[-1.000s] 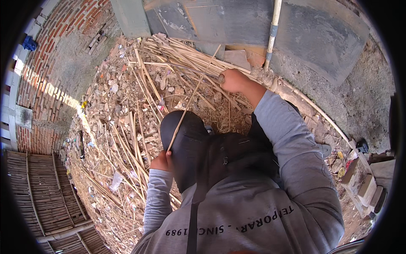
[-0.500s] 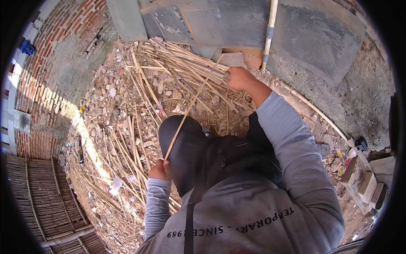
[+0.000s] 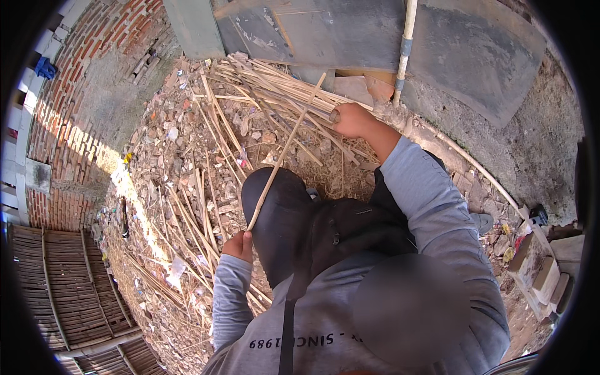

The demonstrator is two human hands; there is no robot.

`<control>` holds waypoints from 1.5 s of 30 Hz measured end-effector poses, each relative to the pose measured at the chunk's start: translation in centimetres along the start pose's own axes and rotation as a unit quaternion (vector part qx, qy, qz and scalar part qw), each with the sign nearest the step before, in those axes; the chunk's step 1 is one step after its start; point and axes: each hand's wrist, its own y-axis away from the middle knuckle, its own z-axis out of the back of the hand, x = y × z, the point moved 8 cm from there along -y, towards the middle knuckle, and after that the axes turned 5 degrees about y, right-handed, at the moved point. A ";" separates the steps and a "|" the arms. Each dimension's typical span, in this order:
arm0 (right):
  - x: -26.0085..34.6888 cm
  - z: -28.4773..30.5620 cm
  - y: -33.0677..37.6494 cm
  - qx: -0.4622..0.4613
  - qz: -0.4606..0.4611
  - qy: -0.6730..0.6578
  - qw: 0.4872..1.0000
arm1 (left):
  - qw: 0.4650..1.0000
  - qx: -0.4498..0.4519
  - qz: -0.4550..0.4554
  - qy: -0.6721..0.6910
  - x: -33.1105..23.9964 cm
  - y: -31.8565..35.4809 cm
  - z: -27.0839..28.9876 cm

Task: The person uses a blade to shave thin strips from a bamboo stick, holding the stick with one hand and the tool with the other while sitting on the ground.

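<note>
One left hand (image 3: 239,245), one right hand (image 3: 355,120) counted: two in all. One long stick (image 3: 286,150) held in left; one object (image 3: 335,117), kind unclear, gripped in right. Loose sticks (image 3: 300,83) seen in dozens, exact number hidden by overlap. Rubble pieces (image 3: 178,164) too many to be counted. One upright pipe (image 3: 409,22) noted, with two grey-blue bands (image 3: 406,47). Two dark grey sheets (image 3: 319,34), one pale green panel (image 3: 194,28) seen. One blue item (image 3: 45,67), one black strap (image 3: 287,337), two grey sleeves (image 3: 232,290) counted.

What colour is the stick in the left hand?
The stick is pale tan, clearest in the head view.
</note>
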 end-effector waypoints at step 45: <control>8.5 -2.6 3.8 0.153 0.178 0.007 0.972 | 0.976 -0.047 0.034 0.209 -0.3 0.6 -2.0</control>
